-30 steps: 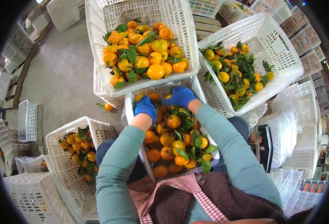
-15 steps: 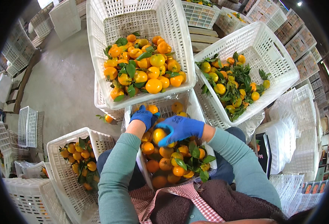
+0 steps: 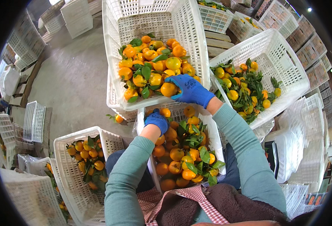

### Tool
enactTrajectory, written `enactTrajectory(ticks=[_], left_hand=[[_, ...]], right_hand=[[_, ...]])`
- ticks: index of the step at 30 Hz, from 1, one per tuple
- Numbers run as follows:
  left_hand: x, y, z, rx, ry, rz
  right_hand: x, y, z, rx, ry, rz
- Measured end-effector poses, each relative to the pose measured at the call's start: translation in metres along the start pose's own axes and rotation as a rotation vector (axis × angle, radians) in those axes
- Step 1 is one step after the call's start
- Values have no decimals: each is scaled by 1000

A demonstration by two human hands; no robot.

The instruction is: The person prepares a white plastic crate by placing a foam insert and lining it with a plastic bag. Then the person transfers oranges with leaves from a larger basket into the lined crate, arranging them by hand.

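Observation:
My right hand (image 3: 190, 90), in a blue work glove, is at the near edge of the big white crate (image 3: 200, 49). Its thumb and fingers are closed round an orange mandarin (image 3: 168, 89), beside a pile of mandarins with green leaves. Lower down, my left hand (image 3: 157, 121), also gloved in blue, is over the far left part of the lined crate (image 3: 215, 137) between my legs. A mandarin (image 3: 165, 112) lies right beside it. Its fingers are mostly hidden behind the back of the glove. Mandarins, several with leaves, fill this near crate.
At the right a tilted white crate (image 3: 296, 77) holds leafy mandarins. Another crate (image 3: 66, 147) with mandarins stands at the lower left. A loose mandarin (image 3: 118, 118) with leaves lies on the concrete floor (image 3: 75, 71). Stacked crates (image 3: 305, 143) line the right side.
My right hand has moved from the near crate up to the big crate's front edge, a mandarin in its grip. My left hand stays over the near crate. The whole view has shifted slightly.

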State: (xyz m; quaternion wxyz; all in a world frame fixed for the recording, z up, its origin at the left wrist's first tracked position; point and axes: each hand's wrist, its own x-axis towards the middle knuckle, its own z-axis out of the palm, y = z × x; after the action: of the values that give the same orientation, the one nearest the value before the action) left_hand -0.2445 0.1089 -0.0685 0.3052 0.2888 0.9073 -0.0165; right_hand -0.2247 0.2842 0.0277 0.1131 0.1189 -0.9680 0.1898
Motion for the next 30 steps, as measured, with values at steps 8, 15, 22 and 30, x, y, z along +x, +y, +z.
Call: enactTrajectory(ticks=[8, 15, 22, 30], left_hand=[[-18, 6, -18, 58, -104, 2], [-26, 6, -17, 12, -28, 42], [-29, 4, -20, 77, 30, 90], [-25, 4, -19, 76, 41, 115]], right_hand=[[-53, -18, -6, 589, 179, 109], [-86, -8, 22, 424, -489, 634], [-68, 10, 104, 171, -222, 658], [-93, 19, 116, 123, -27, 546]])
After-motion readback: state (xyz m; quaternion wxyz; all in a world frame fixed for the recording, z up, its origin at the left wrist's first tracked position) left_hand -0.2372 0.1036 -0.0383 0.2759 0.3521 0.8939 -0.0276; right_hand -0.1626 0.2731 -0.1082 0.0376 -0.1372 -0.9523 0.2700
